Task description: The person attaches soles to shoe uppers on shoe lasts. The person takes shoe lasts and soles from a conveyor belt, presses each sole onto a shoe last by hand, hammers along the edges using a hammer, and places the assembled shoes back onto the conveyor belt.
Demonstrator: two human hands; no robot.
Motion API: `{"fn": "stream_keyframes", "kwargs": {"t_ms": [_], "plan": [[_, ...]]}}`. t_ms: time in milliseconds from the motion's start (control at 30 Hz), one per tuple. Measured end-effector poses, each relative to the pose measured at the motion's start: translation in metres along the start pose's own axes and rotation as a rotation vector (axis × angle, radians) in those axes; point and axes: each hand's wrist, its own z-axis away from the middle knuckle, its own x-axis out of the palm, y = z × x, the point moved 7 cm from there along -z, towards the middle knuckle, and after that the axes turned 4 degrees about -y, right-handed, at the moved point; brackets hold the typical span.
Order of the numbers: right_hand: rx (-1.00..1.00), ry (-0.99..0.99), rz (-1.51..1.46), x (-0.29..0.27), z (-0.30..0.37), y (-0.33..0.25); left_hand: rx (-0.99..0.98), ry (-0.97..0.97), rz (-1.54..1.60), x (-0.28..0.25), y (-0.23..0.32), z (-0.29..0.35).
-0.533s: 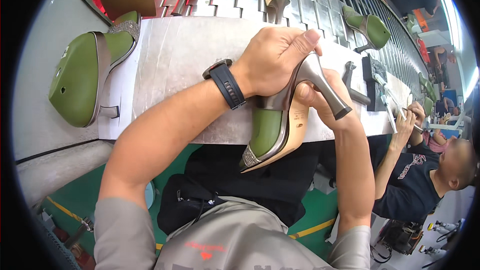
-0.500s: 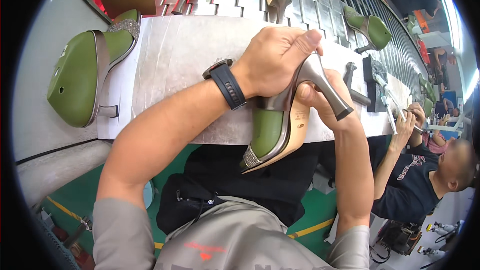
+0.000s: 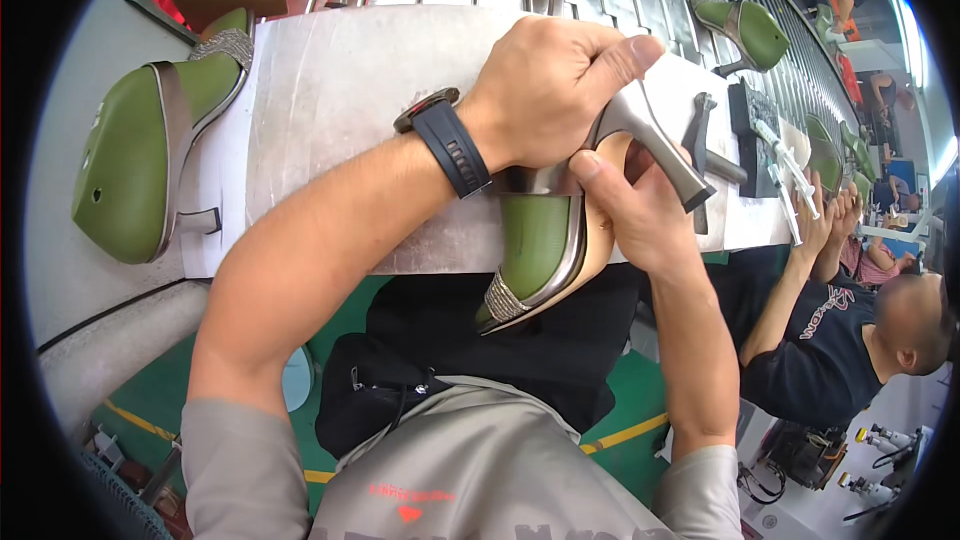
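Both my hands hold a high-heeled sandal (image 3: 532, 240) on a green last, tilted with its glittery toe strap (image 3: 503, 297) toward me. My left hand (image 3: 545, 90), a dark watch on its wrist, is closed around the back of the shoe, covering that part. The metallic grey heel (image 3: 668, 152) points to the right. My right hand (image 3: 645, 215) is closed on the shoe by the base of the heel, its thumb along the tan sole; its other fingers are mostly hidden behind the heel.
A second sandal on a green last (image 3: 130, 170) lies at the left of the pale worktable (image 3: 340, 110). At right are a hammer (image 3: 702, 135), a black block (image 3: 748, 125) and syringes (image 3: 785, 165). A slatted metal conveyor (image 3: 620, 0) carries more shoes behind. A co-worker (image 3: 830, 340) sits close on the right.
My right thumb has shifted toward the back of the shoe and the heel base. The sandal stays in both hands. The co-worker's hands have moved off the syringes toward a green shoe.
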Motion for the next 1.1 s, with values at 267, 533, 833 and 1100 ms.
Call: {"fn": "stream_keyframes", "kwargs": {"t_ms": [267,533,833,1100], "plan": [[0.099,-0.091,-0.319,0.002,0.049,0.023,0.024,0.002,-0.026,-0.002,0.0,0.006],[-0.059,0.094,-0.134,0.004,0.014,-0.003,0.08,-0.191,-0.12,-0.005,0.004,0.0],[-0.448,0.136,0.939,0.003,0.017,-0.083,-0.08,0.204,-0.302,-0.084,0.048,0.088],[-0.626,-0.05,0.895,0.031,0.048,-0.076,-0.01,0.068,-0.447,-0.053,0.087,0.16]]}}
